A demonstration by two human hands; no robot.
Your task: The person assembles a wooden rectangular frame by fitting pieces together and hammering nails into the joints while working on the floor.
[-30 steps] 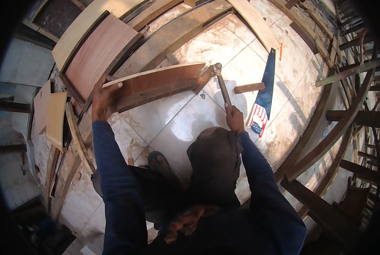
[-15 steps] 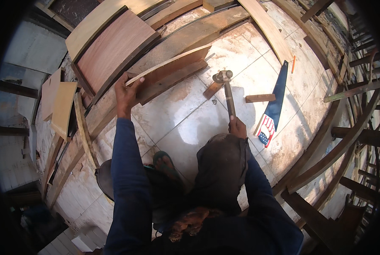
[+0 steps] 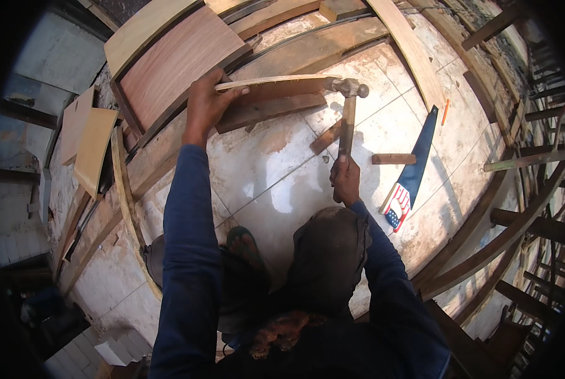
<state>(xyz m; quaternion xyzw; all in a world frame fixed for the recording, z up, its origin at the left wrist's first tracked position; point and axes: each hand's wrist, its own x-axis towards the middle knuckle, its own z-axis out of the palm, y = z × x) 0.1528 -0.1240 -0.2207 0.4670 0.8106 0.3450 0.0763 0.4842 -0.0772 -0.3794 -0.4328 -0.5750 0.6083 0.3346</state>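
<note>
Two bare hands in dark blue sleeves (image 3: 194, 208) reached out over a pale tiled floor (image 3: 276, 167). The left hand (image 3: 206, 106), upper left of centre, pinched the left end of a thin board (image 3: 270, 91) between thumb and fingers; the board ran across the upper middle of the frame, with a dark wooden strip (image 3: 273, 112) along its lower side. The right hand (image 3: 346, 179), just right of centre, was wrapped around the handle of a hammer (image 3: 347, 120). The hammer's head was at the board's right end, though from above it was hard to tell whether they touched. Beside the handle, a small block (image 3: 326, 138) lay on the tiles. Right of centre, a short stick (image 3: 392, 158) overlapped the blade of a saw (image 3: 420, 155) with a red, white and blue grip. A pinkish panel (image 3: 178, 63) leaned at the upper left
</note>
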